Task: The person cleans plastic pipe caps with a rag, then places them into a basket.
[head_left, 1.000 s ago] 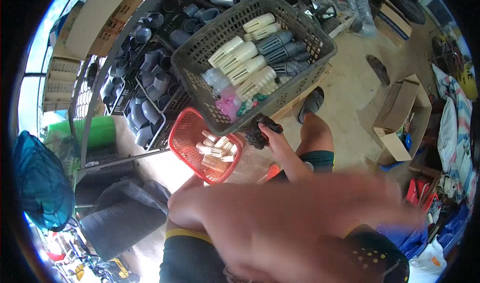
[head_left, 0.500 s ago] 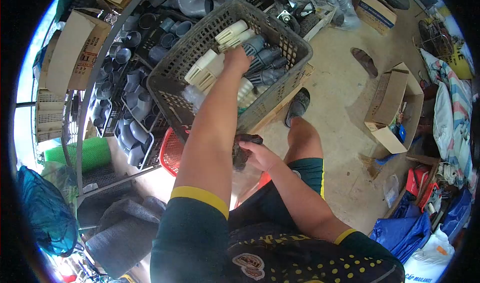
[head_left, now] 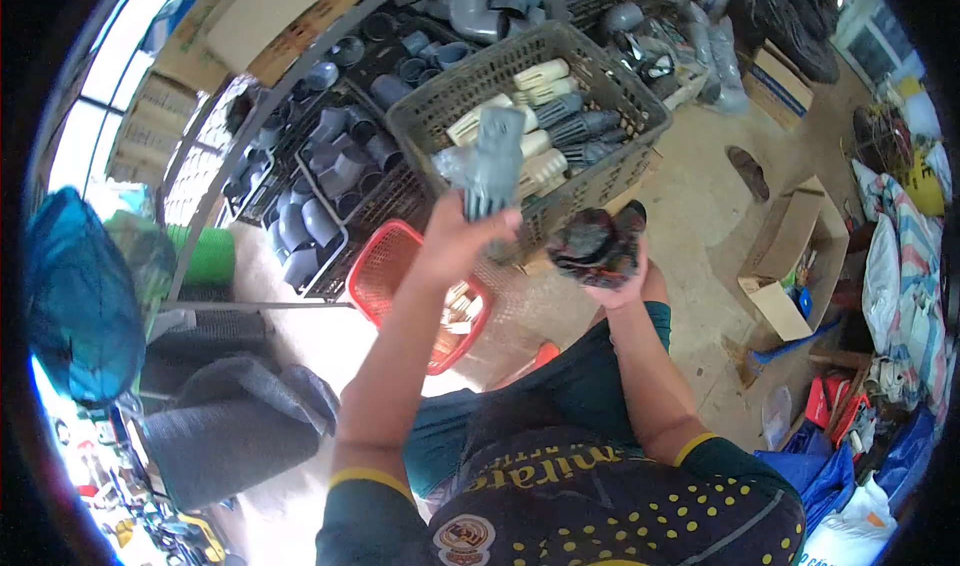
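Your left grip (head_left: 455,244) clenches a grey fitting (head_left: 492,161); your right grip (head_left: 618,284) clutches a dark rag (head_left: 592,243), basket (head_left: 420,131) just beyond both.

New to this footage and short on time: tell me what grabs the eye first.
At centre, the left hand holds up a grey slotted pipe fitting, with the right hand beside it clutching a dark rag. Behind them a grey basket holds cream and grey fittings, and a red basket sits below it to the left.
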Motion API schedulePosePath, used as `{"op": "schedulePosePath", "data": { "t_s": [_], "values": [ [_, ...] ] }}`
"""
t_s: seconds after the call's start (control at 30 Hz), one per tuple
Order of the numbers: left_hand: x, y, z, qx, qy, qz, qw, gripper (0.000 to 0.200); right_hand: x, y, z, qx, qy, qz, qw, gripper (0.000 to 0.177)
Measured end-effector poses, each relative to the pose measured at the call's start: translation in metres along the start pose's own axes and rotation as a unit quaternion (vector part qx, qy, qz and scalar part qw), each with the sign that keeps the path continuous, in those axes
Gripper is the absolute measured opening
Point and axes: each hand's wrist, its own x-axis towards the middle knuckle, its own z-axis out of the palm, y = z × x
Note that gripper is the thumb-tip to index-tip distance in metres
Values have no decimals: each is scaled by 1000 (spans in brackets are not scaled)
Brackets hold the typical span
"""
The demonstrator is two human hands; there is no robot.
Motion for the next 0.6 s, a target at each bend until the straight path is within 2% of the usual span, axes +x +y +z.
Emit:
{"op": "schedulePosePath", "data": {
  "t_s": [0.07,0.1,0.17,0.2,0.23,0.27,0.33,0.37,0.47,0.5,0.6],
  "values": [
    [-57,10,14,-32,7,-20,999,38,-10,10,20,-7,-14,-11,1000,69],
    [-79,17,20,50,30,-47,997,43,-18,19,33,-19,-9,-13,1000,73],
    [-112,20,30,219,61,-11,974,42,-29,39,66,-52,-27,-5,998,77],
    [-125,19,35,300,77,6,951,43,-37,54,77,-62,-64,6,996,72],
    [-135,16,40,385,62,63,919,47,-44,70,87,-73,-100,17,992,67],
    [-144,8,43,380,78,76,919,47,-47,78,92,-210,-61,-9,976,63],
    [-163,-4,47,371,113,104,916,48,-45,94,109,-469,14,-62,881,56],
    [-174,-1,48,369,94,68,922,55,-44,103,125,-395,17,-100,913,46],
    [-202,24,38,293,61,85,950,63,-48,115,151,-360,-40,-113,925,44],
    [-208,13,32,256,86,157,950,71,-49,118,154,-355,-60,-101,928,41],
    [-234,-11,31,183,160,168,955,63,-55,129,160,-380,-65,-102,917,42]
  ]
}}
